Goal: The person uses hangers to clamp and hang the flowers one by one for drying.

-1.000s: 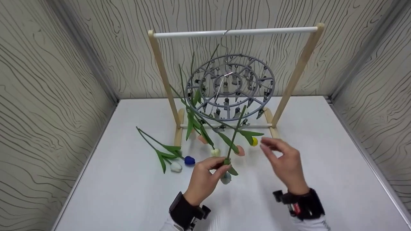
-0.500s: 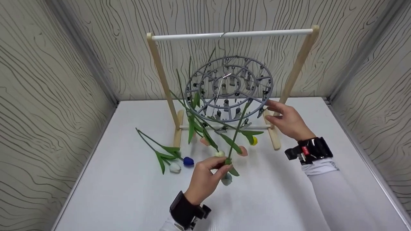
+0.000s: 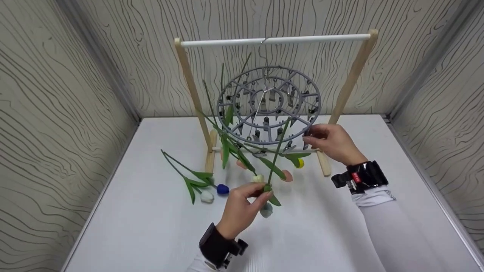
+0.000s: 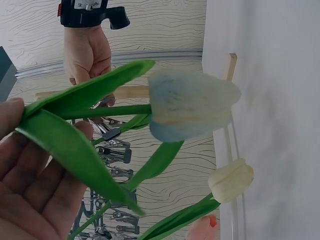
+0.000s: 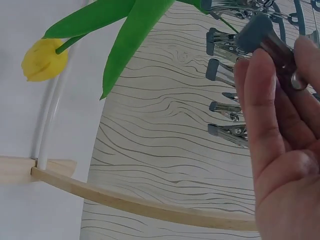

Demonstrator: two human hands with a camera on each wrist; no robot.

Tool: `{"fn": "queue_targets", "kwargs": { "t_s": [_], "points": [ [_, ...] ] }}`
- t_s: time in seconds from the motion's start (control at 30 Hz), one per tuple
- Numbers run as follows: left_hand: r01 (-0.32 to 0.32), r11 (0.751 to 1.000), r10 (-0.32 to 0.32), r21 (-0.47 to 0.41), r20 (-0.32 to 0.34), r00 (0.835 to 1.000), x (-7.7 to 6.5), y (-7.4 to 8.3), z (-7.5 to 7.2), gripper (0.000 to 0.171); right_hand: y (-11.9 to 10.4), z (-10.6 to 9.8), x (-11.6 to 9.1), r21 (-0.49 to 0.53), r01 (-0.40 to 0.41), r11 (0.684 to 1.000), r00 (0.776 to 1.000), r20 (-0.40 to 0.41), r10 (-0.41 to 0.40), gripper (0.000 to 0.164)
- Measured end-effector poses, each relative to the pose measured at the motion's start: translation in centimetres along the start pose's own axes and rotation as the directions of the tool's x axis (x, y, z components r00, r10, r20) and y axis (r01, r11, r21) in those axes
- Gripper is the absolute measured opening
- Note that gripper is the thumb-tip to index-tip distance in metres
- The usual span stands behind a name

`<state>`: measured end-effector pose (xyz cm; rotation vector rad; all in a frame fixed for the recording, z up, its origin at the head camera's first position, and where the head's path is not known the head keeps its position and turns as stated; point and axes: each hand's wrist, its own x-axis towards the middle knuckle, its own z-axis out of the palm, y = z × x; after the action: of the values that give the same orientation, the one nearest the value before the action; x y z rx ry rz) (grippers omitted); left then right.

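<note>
Two bare hands were raised before a round, grey plastic clip hanger, hooked over the white rod of a wooden-legged rack. The left hand pinched a pale blue-and-white artificial tulip near its green leaves, bloom downward, stem slanting up toward the hanger; whether its tip touched could not be told. The right hand held a narrow pinch on a grey-and-metal clip at the hanger's near right rim. Yellow, cream and peach tulip blooms showed below the hanger. One deep-blue tulip and one white tulip lay together on the white table.
</note>
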<state>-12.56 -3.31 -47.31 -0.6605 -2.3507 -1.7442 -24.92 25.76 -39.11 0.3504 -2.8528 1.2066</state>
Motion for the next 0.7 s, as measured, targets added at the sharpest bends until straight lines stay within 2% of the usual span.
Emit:
{"fn": "queue_targets", "kwargs": {
  "t_s": [0.23, 0.4, 0.57, 0.7],
  "points": [
    [0.043, 0.999, -0.043, 0.002, 0.006, 0.999, 0.3, 0.1, -0.4, 0.019, -0.7, 0.5, -0.5, -0.004, -0.019, 1.0, 0.999, 0.04, 0.019, 0.029],
    [0.033, 0.999, -0.033, 0.007, -0.004, 0.999, 0.6, -0.1, -0.6, 0.023, -0.9, 1.1, -0.7, 0.11, -0.028, 0.994, 0.997, 0.075, 0.02, 0.034],
    [0.021, 1.0, -0.021, 0.004, -0.014, 1.0, 0.9, -0.1, -0.7, 0.025, -1.8, 1.5, -1.0, 0.242, -0.028, 0.97, 0.988, 0.156, -0.01, 0.037],
    [0.051, 0.999, -0.051, -0.007, -0.01, 0.999, 1.4, -0.3, -0.7, 0.026, -2.6, 2.2, -1.2, 0.249, -0.008, 0.968, 0.979, 0.198, -0.043, 0.038]
  ]
}}
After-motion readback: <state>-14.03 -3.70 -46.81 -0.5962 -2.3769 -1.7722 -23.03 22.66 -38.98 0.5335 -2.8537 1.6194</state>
